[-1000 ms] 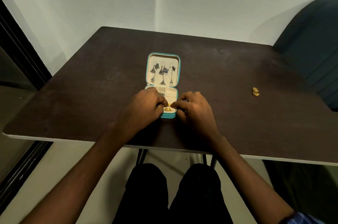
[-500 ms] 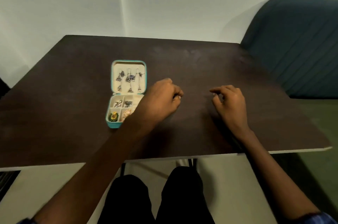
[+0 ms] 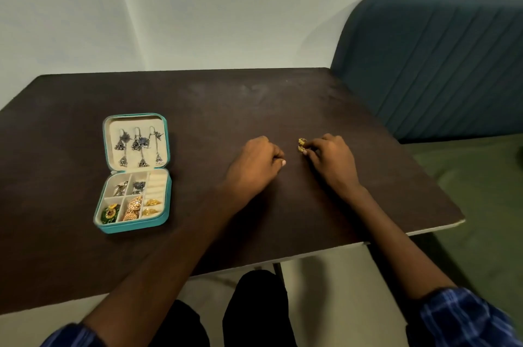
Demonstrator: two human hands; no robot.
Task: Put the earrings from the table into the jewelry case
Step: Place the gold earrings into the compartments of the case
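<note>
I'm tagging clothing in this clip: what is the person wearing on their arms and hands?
Both forearms are bare. Blue plaid sleeves are pushed up near the elbows, left sleeve and right sleeve. The left hand and right hand are bare, with no gloves, watch or rings visible.

Worktop (image 3: 198,108): dark, matt, faintly scuffed. Jewelry case (image 3: 167,205): teal shell, cream cloth-like lining. Earrings (image 3: 301,145): shiny gold-coloured metal. Chair (image 3: 438,63): ribbed teal upholstery.

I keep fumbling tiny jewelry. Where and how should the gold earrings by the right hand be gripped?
Pinch the gold earrings across their rounded sides with thumb and forefinger, coming from the right, where the right hand already has its fingertips on them. They are small, lie low on the table and look domed, so a fingertip pinch likely suits them best. The left hand holds nothing.
</note>
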